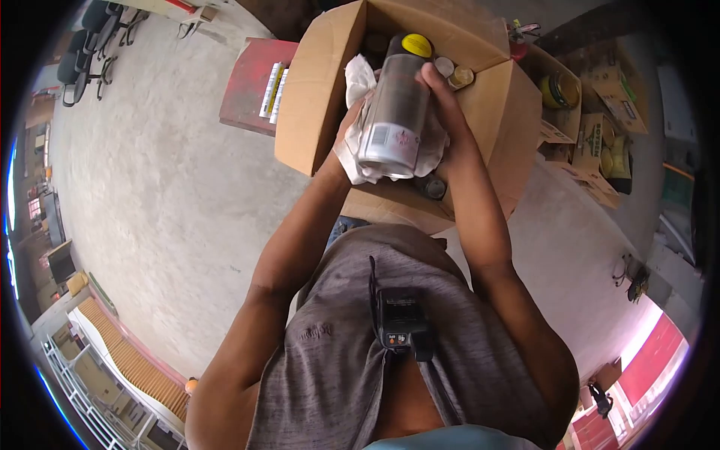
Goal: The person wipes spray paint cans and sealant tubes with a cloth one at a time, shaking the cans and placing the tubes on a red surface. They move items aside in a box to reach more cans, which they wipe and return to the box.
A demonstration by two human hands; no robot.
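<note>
A silver-grey spray can (397,112) with a black cap and a round yellow top is tilted over the cardboard box, a barcode on its lower side. My left hand (351,127) is closed around its left side with a crumpled white cloth (361,81) between palm and can. On the other side my right hand (447,105) grips the can, thumb laid along it near the cap. The fingers under the can are hidden. Below my hands, the open cardboard box (319,90) contains several cans, among them a dark round can (431,187).
Left of the box, a red surface (244,86) bears white-and-yellow tubes (274,90). More cartons (592,150) with jars or cans stand to the right. Black office chairs (82,56) are at the far left on the concrete floor (165,187). A black device (403,322) hangs at my chest.
</note>
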